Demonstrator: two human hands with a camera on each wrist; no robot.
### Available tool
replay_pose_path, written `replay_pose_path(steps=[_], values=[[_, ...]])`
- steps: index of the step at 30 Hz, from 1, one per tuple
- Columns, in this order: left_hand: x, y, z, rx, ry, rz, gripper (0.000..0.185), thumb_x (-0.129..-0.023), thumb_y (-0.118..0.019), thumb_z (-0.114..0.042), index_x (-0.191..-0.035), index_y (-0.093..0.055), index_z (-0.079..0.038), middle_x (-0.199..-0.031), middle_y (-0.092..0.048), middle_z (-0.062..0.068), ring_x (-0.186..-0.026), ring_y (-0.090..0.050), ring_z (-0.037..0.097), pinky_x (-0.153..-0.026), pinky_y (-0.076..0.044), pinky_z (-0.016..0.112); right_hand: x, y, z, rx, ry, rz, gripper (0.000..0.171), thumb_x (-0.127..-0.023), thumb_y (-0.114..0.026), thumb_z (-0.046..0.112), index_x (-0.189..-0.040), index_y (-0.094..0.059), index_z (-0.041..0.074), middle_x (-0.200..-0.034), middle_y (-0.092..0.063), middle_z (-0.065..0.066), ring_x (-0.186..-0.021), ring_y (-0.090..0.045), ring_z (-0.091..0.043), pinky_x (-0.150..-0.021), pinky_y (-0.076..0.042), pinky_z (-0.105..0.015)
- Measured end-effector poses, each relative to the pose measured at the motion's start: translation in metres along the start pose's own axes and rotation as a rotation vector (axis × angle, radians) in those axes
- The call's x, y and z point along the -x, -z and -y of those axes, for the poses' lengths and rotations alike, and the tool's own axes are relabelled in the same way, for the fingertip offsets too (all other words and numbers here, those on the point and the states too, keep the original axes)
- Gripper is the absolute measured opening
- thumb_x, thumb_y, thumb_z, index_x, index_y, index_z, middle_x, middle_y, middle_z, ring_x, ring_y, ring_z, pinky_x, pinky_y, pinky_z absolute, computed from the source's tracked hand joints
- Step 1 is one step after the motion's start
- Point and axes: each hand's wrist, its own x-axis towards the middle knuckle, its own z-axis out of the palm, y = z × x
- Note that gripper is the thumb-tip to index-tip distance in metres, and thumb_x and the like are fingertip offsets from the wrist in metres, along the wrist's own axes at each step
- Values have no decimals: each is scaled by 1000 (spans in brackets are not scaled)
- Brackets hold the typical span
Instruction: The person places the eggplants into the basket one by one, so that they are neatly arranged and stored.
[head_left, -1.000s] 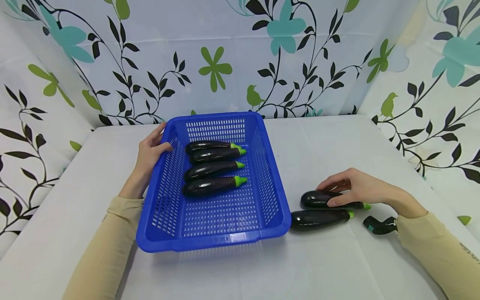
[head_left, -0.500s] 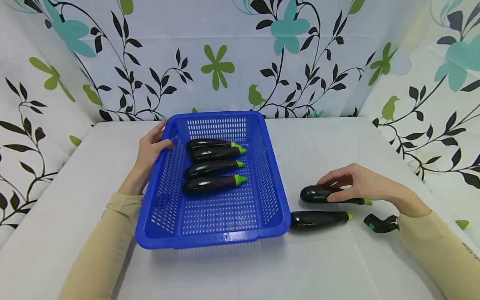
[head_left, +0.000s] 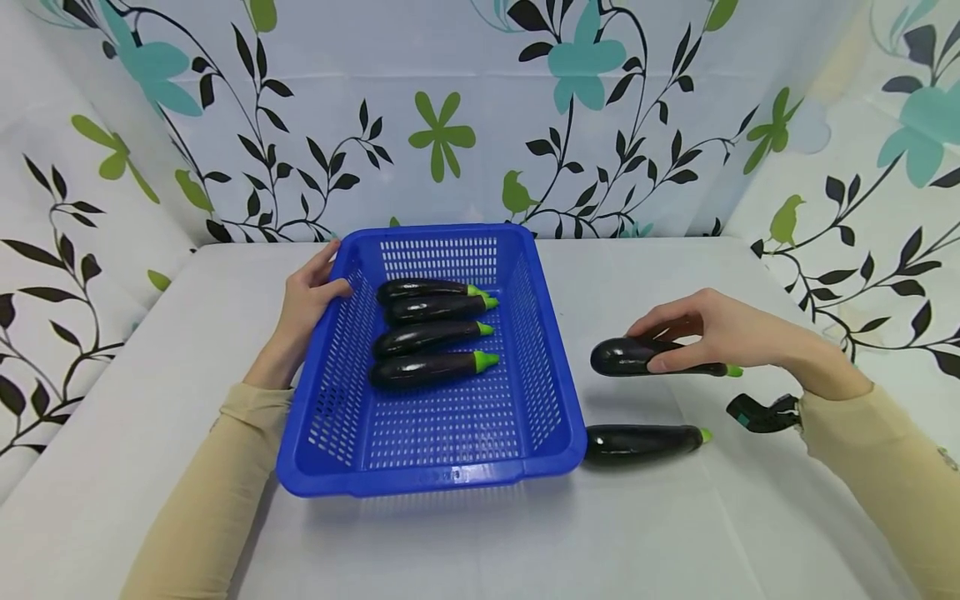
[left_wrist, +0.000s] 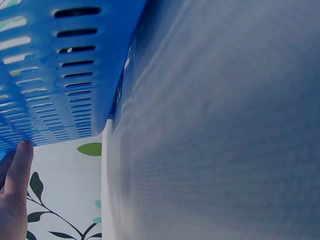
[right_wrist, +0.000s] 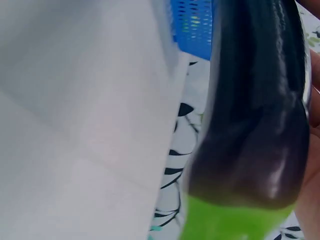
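My left hand [head_left: 306, 302] grips the left rim of a blue perforated basket [head_left: 442, 479], thumb over the inner side. In the left wrist view, fingers [left_wrist: 19, 170] touch the basket's slotted outer wall [left_wrist: 45, 100]. Several dark eggplants [head_left: 431, 369] with bright green stems lie side by side inside. Right of the basket, my right hand [head_left: 712, 333] pinches another eggplant [head_left: 618, 357] from above, held off the table. That eggplant [right_wrist: 255, 110] fills much of the right wrist view, green end toward the camera. One more eggplant [head_left: 645, 442] lies on the table below, beside the basket's lower right corner.
A white cloth covers the table [head_left: 480, 550]. Behind it and at both sides hang curtains [head_left: 465, 108] printed with leaves, flowers and birds. A black wrist strap piece [head_left: 761, 412] sticks out at my right cuff.
My right hand has risen with its eggplant, away from the one still lying on the table. The left hand keeps its hold on the basket, and the view shifts slightly.
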Motion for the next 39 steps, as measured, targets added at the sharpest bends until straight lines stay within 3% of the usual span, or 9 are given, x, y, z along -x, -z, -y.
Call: replay_pose_path(steps=[6, 13, 20, 26, 33, 39], values=[[0, 0, 1, 7, 1, -2, 70, -92, -56, -5, -157, -33, -17, -149, -46, 25, -109, -60, 12, -81, -52, 12, -9, 8, 16, 36, 27, -19, 35, -86, -78, 20, -120, -71, 20, -116, -71, 2, -101, -70, -13, -87, -55, -26], [-1, 0, 0, -30, 14, 4, 71, -93, -56, -7, -158, -31, -19, -151, -46, 22, -129, -53, 32, -87, -51, 14, -17, 12, 27, 35, 47, -36, 36, -86, -77, 16, -122, -71, 16, -116, -71, -1, -101, -70, -13, -87, -54, -24], [0, 0, 0, 3, -2, 8, 71, -91, -56, -4, -157, -32, -16, -150, -45, 25, -108, -60, 10, -81, -52, 12, -33, 11, 42, 20, 49, -1, 37, -87, -77, 20, -124, -70, 16, -120, -71, -2, -104, -70, -13, -87, -54, -28], [1, 0, 0, 4, -9, 14, 72, -91, -55, -5, -158, -31, -16, -151, -45, 25, -107, -60, 9, -80, -52, 12, -50, 9, 57, 16, 78, 41, 38, -88, -77, 22, -124, -70, 14, -120, -71, -2, -106, -70, -17, -90, -55, -30], [2, 0, -1, 28, -11, 25, 73, -91, -55, -2, -158, -30, -15, -151, -43, 28, -102, -61, 6, -79, -53, 13, -71, 4, 78, 38, 126, 92, 36, -88, -76, 27, -122, -71, 17, -117, -72, 3, -105, -69, -12, -92, -54, -36], [2, 1, 0, 38, -1, 15, 74, -90, -56, 0, -158, -31, -15, -151, -43, 27, -104, -60, 6, -81, -51, 12, -90, 0, 100, 58, 194, 128, 34, -88, -76, 28, -121, -71, 17, -113, -72, 6, -103, -69, -8, -94, -54, -31]])
